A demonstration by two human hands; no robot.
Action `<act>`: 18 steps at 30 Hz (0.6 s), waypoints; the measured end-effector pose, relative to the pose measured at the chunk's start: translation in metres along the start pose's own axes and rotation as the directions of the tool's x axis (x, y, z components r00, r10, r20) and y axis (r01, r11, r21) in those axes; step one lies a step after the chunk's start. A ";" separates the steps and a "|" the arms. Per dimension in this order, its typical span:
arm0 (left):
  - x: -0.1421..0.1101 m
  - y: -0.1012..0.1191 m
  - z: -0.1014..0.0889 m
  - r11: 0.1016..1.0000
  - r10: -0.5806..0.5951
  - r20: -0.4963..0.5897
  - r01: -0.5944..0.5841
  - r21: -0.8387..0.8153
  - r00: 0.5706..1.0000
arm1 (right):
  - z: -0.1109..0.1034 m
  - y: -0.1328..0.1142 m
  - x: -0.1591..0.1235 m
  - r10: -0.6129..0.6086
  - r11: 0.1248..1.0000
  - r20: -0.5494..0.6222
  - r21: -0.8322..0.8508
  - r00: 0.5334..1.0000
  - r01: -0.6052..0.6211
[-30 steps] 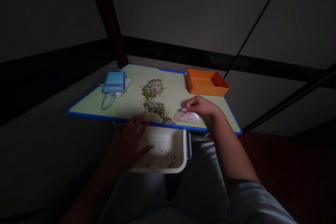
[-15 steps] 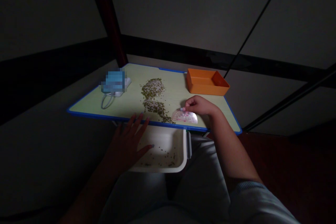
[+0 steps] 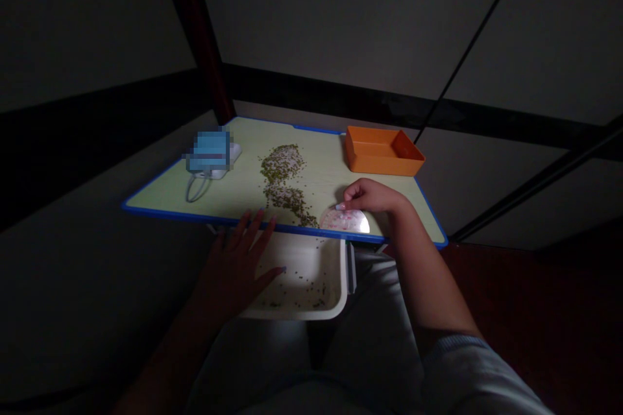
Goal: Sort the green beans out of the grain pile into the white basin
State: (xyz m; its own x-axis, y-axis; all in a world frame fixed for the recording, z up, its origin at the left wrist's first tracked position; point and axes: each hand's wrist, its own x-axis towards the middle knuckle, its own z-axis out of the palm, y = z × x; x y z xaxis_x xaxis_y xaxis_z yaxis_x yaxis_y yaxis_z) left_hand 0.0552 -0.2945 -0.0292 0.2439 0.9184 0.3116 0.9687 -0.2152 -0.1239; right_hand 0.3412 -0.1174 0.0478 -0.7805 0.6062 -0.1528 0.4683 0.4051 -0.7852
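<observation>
Pinched at its top in my right hand (image 3: 367, 196) is a clear half-round plastic piece (image 3: 348, 222) with pink marks, shaped like a protractor. Its lower side meets the table's near edge, at the right end of a trail of small greenish grains (image 3: 287, 198). That trail runs back to a larger patch of grains (image 3: 282, 165), with paler bits among them. My left hand (image 3: 238, 259) is spread, fingertips at the near edge, partly over a white bin (image 3: 335, 308). Scattered grains lie inside the bin, and a few are just below the edge.
The pale table (image 3: 233, 201) has a blue rim. An orange box (image 3: 384, 162) stands at its back right. At the left lies a white device (image 3: 234, 154) with a grey cord loop (image 3: 195, 189), partly blurred out in blue. Panelled walls stand close behind and to the left.
My right hand has drawn the half-round piece slightly nearer, to the table edge. A few grains now show at the bin's upper right, below the edge. My left hand stays put.
</observation>
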 end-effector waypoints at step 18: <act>0.000 0.000 -0.003 1.000 -0.013 0.034 0.014 -0.021 0.999 | 0.001 -0.001 0.001 0.003 1.000 -0.018 0.000 1.000 -0.003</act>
State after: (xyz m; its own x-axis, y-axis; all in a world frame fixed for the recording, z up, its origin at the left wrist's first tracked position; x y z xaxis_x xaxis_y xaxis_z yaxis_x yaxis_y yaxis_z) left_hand 0.0555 -0.2956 -0.0267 0.2296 0.9319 0.2807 0.9727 -0.2096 -0.0999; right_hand 0.3394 -0.1183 0.0478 -0.7717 0.6194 -0.1442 0.4705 0.4035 -0.7847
